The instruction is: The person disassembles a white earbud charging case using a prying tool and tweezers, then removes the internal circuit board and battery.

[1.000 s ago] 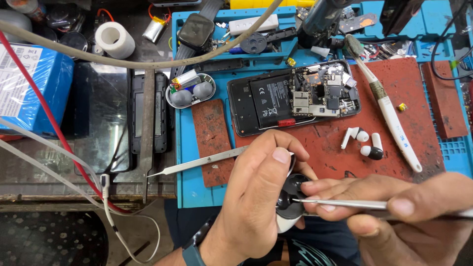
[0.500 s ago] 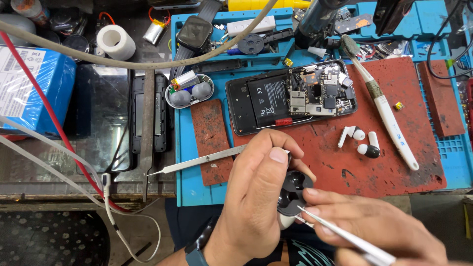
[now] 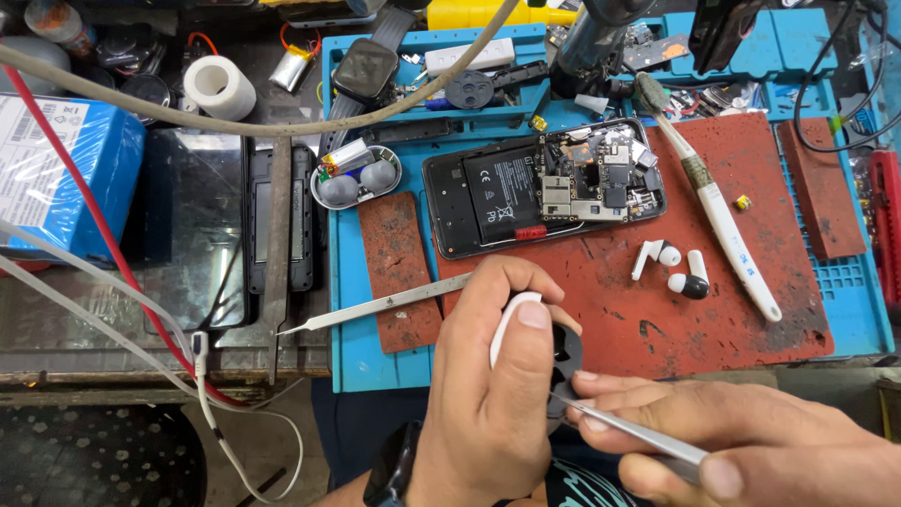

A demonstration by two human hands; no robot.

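Gripping a small white-and-black earbud case (image 3: 540, 343) in the left hand (image 3: 488, 404), fingers curled tight round it, thumb pressing its white edge, just below the near edge of the red mat (image 3: 732, 310). Pinching slim metal tweezers (image 3: 629, 434) in the right hand (image 3: 751, 441), fingers closed narrow on the shaft, tip touching the case's dark inside. Wearing a dark watch (image 3: 394, 469) on the left wrist.

Lying just beyond the left hand: a second pair of tweezers (image 3: 375, 305), crossing a small red pad (image 3: 399, 268) on the blue counter mat (image 3: 343, 310). Resting on the red mat, near the right: two white earbuds (image 3: 671, 268), with a white-handled brush (image 3: 718, 211) just beside them. Sitting further back: an opened phone (image 3: 544, 188), battery and circuit board showing. Left of it, an open grey earbud case (image 3: 357, 176). Farthest: a white tape roll (image 3: 219, 87) and a blue box (image 3: 66, 178) at the left.
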